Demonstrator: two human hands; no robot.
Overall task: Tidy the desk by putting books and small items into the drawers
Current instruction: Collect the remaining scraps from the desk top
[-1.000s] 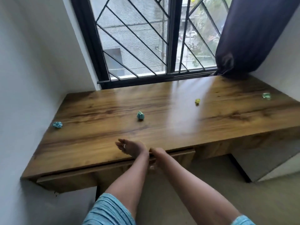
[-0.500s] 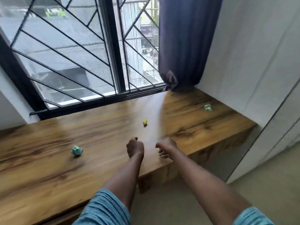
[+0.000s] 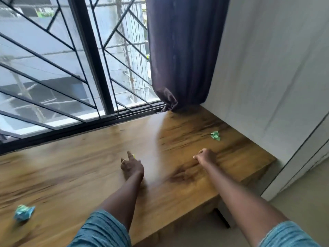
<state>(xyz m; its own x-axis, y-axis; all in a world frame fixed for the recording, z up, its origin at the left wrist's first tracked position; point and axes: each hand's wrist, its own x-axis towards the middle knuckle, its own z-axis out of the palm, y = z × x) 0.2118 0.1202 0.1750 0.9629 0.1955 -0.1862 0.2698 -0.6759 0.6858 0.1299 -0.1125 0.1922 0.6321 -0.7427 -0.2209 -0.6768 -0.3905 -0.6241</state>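
Desk (image 3: 71, 175) | left hand (image 3: 132, 166) by yellow scrap (image 3: 133, 155) | right hand (image 3: 206, 156) near front edge

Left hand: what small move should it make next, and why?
Probably it should pinch the small yellow item. The left hand reaches over the desk with its index finger out, and the yellow item shows just past the fingers. Whether they touch it I cannot tell.
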